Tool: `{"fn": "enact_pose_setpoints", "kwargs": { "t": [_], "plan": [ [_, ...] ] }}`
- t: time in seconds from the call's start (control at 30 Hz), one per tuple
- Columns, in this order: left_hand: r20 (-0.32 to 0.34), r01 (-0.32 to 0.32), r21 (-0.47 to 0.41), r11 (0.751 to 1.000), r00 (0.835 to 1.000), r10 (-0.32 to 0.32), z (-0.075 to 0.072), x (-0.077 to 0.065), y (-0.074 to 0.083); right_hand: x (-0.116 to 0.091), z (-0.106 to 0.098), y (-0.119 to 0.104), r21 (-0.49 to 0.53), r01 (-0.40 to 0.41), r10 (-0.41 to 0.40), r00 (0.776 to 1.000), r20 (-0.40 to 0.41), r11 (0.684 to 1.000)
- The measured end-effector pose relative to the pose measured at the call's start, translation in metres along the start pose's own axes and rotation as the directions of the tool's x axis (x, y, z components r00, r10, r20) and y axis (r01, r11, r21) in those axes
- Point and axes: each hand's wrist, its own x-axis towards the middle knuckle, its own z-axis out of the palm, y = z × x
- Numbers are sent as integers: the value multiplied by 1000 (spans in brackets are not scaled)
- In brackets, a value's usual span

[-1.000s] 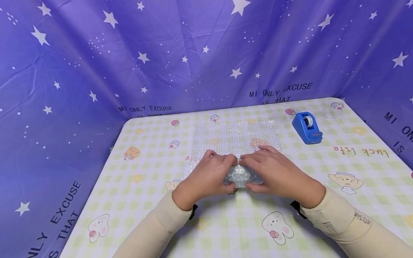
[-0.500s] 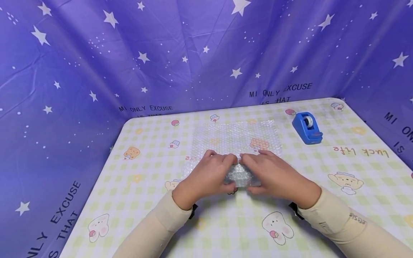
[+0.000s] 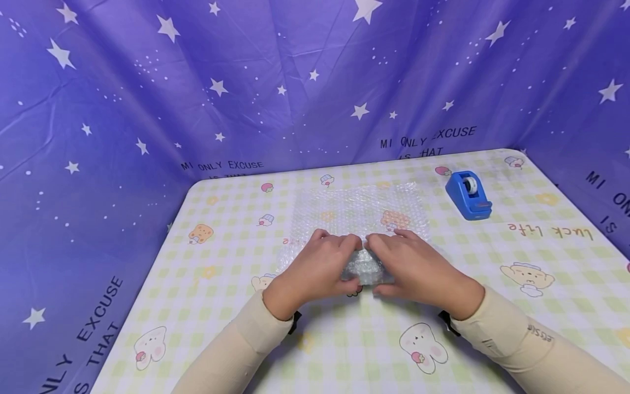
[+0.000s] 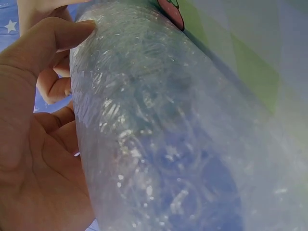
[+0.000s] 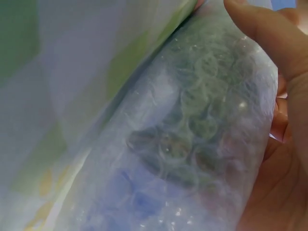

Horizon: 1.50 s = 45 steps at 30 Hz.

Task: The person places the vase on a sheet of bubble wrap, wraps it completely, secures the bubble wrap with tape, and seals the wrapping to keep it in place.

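A bubble wrap bundle (image 3: 365,268), rolled at the near end of its flat sheet, lies between both hands in the head view. My left hand (image 3: 317,269) grips its left part, fingers over the far side and thumb on the near side. On the right part, my right hand (image 3: 418,269) holds it the same way. Bluish and dark patches show through the bubble wrap (image 5: 192,110) in the right wrist view; what is inside cannot be made out. The left wrist view has the bubble wrap (image 4: 139,120) close up, the left thumb (image 4: 72,33) touching it.
The loose bubble wrap sheet (image 3: 356,205) spreads flat beyond the hands. A blue tape dispenser (image 3: 467,197) with a tape roll stands at the back right. A checked cloth (image 3: 364,350) covers the table, and a purple starry curtain (image 3: 295,120) hangs behind it.
The right hand has shifted slightly left along the bundle, and its forearm has moved inward. The left hand, the sheet and the tape dispenser look the same.
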Motion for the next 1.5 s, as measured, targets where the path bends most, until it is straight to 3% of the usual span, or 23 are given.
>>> {"fn": "enact_pose_setpoints", "kwargs": {
  "t": [1.1,1.5],
  "plan": [
    [-24,-18,53,998,1000,19,1,-1,2,2,3,7,7,69,-68,997,-34,998],
    [-2,-11,65,998,1000,11,-1,-1,4,1,2,8,49,83,-81,996,-44,995]
  ]
}}
